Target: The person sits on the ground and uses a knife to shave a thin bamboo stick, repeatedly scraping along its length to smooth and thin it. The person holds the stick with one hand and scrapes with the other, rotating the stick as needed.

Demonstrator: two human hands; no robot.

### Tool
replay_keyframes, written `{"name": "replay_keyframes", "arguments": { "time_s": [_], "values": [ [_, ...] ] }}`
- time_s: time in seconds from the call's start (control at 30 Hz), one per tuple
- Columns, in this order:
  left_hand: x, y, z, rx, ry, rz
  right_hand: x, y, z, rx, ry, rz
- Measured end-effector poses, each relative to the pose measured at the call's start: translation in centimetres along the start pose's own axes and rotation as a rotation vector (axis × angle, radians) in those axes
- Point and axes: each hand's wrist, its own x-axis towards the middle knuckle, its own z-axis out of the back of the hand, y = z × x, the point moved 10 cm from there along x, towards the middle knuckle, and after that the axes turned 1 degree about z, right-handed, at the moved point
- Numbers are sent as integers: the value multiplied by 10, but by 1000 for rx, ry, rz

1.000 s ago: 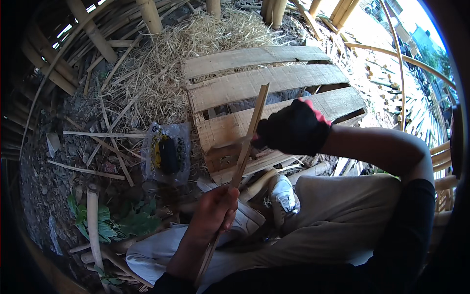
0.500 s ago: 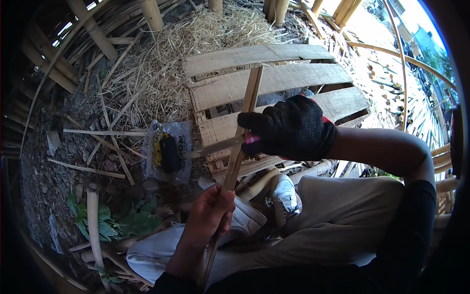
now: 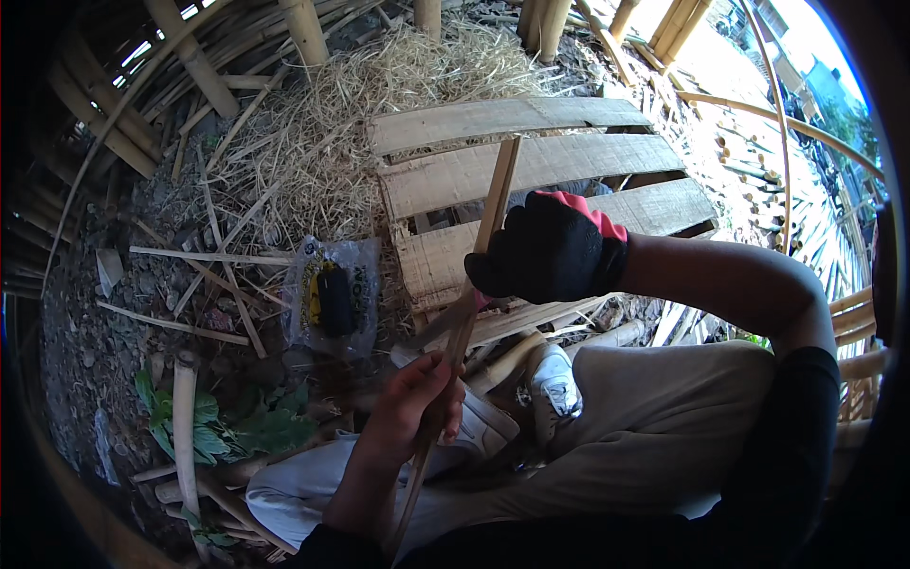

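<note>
A long split bamboo strip slants upward in front of me, its lower end passing over my leg. Bare, my left hand is closed around its lower part, with the thumb laid along it. On my right hand is a black glove with a red-pink back, its fingers wrapped round a knife. The pinkish handle barely shows under the glove. Slightly blurred, the knife's blade points left and lies across the strip, just above my left hand.
A wooden slatted pallet lies ahead, with dry straw behind it. Left of it is a clear plastic bag with a black and yellow item inside. Bamboo sticks and green leaves lie near my legs. A white shoe shows below the pallet.
My right hand and the knife have moved down along the strip, toward my left hand, and the glove has turned so more red shows. The left hand's grip has loosened slightly.
</note>
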Motion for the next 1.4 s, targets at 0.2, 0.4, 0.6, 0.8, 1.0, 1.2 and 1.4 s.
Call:
{"name": "replay_keyframes", "arguments": {
  "time_s": [0.2, 0.4, 0.6, 0.8, 1.0, 1.2, 1.4],
  "values": [
    [8, 15, -3, -77, 117, 65, -2, -32, 20, -264, -34, 19],
    [6, 23, -11, -125, 327, 126, -21, -92, 9, -362, 21, -117],
    [3, 30, -23, -349, 337, 247, -24, -90, 3, -44, 68, -263],
    [14, 28, -9, -300, 137, 221, -10, -25, 11, -22, 91, -275],
    [7, 20, -8, -339, 178, 199, -15, -23, -8, 181, 193, -444],
    [7, 12, -8, -405, 161, 104, -16, -24, -9, 184, 109, -444],
    [8, 7, -11, -465, 205, 52, -3, -13, -7, 227, 197, -422]
  ]
}}
